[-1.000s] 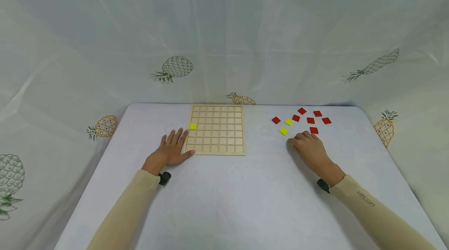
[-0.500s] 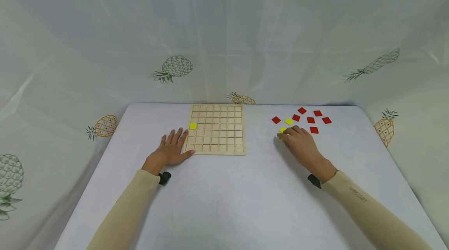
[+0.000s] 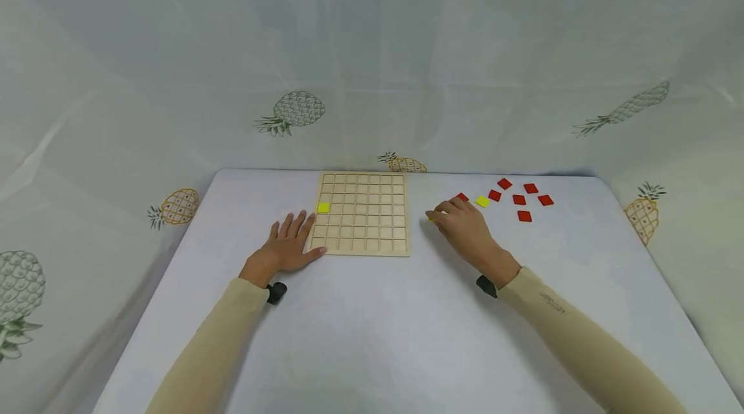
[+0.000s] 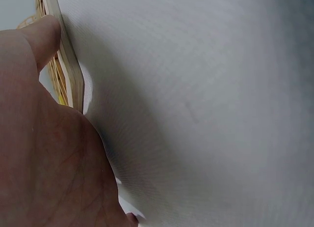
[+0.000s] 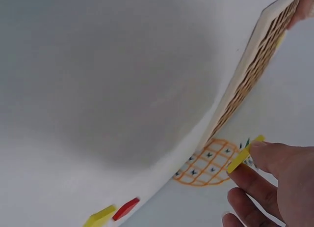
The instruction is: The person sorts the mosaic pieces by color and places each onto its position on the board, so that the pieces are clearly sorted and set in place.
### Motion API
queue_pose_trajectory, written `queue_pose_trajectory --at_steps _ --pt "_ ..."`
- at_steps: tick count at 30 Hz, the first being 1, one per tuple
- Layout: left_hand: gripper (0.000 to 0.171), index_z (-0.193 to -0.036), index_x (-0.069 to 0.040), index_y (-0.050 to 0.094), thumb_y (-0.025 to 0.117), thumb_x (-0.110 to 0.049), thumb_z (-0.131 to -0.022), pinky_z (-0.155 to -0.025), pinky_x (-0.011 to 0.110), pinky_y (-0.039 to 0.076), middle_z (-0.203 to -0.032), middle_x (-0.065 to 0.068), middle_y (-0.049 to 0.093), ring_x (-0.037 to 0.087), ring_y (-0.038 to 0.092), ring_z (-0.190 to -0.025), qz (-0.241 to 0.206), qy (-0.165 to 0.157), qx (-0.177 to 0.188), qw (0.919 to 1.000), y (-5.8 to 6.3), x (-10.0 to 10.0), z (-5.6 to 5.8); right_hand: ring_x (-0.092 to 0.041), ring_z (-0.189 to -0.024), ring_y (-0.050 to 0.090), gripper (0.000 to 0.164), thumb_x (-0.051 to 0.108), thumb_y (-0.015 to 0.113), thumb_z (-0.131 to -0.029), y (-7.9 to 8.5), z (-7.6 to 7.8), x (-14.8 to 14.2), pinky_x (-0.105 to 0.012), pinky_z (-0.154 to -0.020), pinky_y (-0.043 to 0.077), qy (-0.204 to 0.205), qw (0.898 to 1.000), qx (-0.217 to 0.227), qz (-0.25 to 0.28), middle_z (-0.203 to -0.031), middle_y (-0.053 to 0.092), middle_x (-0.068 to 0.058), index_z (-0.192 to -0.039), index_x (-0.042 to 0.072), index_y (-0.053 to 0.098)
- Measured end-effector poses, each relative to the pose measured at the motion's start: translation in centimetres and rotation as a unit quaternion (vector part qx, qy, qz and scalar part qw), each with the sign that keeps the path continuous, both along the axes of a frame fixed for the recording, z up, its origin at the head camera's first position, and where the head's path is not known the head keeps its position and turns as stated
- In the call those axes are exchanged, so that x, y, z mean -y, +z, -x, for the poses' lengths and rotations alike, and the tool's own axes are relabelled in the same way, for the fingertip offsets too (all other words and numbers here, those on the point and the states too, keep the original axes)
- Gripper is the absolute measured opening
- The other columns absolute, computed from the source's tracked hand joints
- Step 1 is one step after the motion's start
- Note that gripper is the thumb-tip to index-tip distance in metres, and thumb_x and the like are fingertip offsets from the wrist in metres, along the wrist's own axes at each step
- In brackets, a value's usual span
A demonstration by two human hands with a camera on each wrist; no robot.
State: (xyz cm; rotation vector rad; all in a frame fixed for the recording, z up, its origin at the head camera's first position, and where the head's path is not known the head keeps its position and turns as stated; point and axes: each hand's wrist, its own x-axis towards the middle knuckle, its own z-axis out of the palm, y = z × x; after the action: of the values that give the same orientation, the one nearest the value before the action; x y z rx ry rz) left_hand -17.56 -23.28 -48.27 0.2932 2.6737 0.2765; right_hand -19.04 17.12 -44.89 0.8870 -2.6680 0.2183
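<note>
My left hand (image 3: 285,247) lies flat with fingers spread at the left side of a wooden grid board (image 3: 366,220). Its thumb touches the board's edge. One yellow square tile (image 3: 323,207) sits in a cell of the leftmost column. To the right of the board, just above the table, my right hand (image 3: 467,233) pinches another yellow tile (image 5: 245,155) between thumb and forefinger. From the head camera, only a sliver of that held tile shows beneath the fingertips.
Several red tiles (image 3: 519,199) and a loose yellow tile (image 3: 482,201) are scattered at the back right of the white table (image 3: 372,336). The right hand partly covers a red tile (image 3: 462,196). Behind stands a pineapple-print curtain (image 3: 360,65).
The right hand has moved left from the scattered tiles toward the board, carrying a yellow tile. A second yellow tile seen near it earlier is out of sight now. My left hand stays put.
</note>
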Motion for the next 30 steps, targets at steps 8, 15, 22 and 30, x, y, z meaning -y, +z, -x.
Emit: queue_pose_trajectory --at_steps 8,15,22,30 --pt "0.094 -0.17 -0.007 -0.002 0.044 -0.06 -0.108 -0.126 0.066 -0.005 -0.177 0.021 -0.008 0.047 -0.01 -0.161 -0.014 0.003 -0.007 0.9999 -0.2 0.1 0.1 -0.031 -0.107 0.067 0.031 0.001 0.084 -0.089 0.1 1.1 3.9 -0.044 -0.089 0.059 0.03 0.999 -0.014 0.017 -0.111 0.077 -0.01 -0.118 0.01 0.081" --pt "0.094 -0.17 -0.008 -0.003 0.043 -0.061 -0.107 -0.127 0.066 -0.006 -0.177 0.02 -0.009 0.046 -0.01 -0.162 -0.008 0.006 -0.004 0.9999 -0.1 0.0 0.0 -0.03 -0.109 0.067 0.028 0.002 0.08 -0.093 0.1 1.9 7.0 -0.045 -0.092 0.059 0.044 0.999 -0.011 0.022 -0.113 0.076 -0.009 -0.12 0.011 0.08" --pt "0.095 -0.17 -0.008 -0.002 0.044 -0.062 -0.107 -0.127 0.066 -0.005 -0.177 0.019 -0.008 0.046 -0.009 -0.162 -0.003 0.006 -0.004 1.0 -0.1 -0.1 0.1 -0.027 -0.106 0.068 0.022 0.006 0.08 -0.094 -0.3 3.0 9.7 -0.041 -0.091 0.06 0.057 0.997 -0.022 0.036 -0.11 0.077 -0.007 -0.116 0.012 0.081" --pt "0.095 -0.171 -0.008 -0.001 0.041 -0.065 -0.107 -0.127 0.065 -0.006 -0.177 0.02 -0.007 0.046 -0.009 -0.162 0.002 0.003 0.002 1.0 0.6 -0.3 -0.3 -0.027 -0.103 0.069 0.02 0.007 0.078 -0.096 -0.8 3.9 13.0 -0.038 -0.092 0.059 0.078 0.995 -0.009 0.067 -0.111 0.078 -0.007 -0.115 0.011 0.081"
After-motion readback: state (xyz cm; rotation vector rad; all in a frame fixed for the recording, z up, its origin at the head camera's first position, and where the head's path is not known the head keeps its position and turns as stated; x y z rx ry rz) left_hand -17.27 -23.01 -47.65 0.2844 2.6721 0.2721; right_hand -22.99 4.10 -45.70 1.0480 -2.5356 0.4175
